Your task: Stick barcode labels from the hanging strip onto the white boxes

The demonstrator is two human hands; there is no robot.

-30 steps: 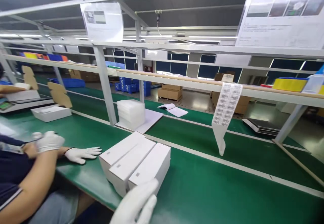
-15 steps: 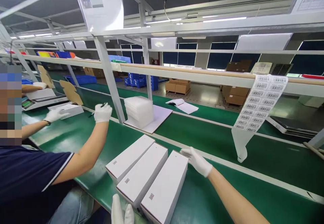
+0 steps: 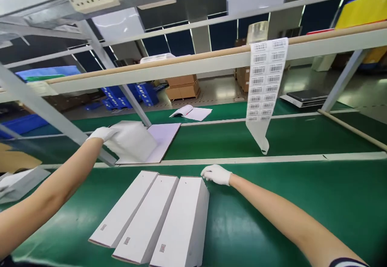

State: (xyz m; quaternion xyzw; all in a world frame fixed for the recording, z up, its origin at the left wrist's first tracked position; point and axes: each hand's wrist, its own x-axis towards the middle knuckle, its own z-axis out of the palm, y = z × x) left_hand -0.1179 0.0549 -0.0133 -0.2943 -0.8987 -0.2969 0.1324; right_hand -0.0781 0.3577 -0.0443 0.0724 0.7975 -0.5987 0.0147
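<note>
Three white boxes (image 3: 151, 218) – two gloved hands (image 3: 216, 174), one barcode label strip (image 3: 264, 85)

one head-worn view – looks forward and down, close over the green belt (image 3: 272, 202).

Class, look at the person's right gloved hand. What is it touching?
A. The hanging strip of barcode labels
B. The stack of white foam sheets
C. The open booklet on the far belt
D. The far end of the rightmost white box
D: the right hand rests at the far end of the rightmost white box, well below the barcode label strip.
</note>
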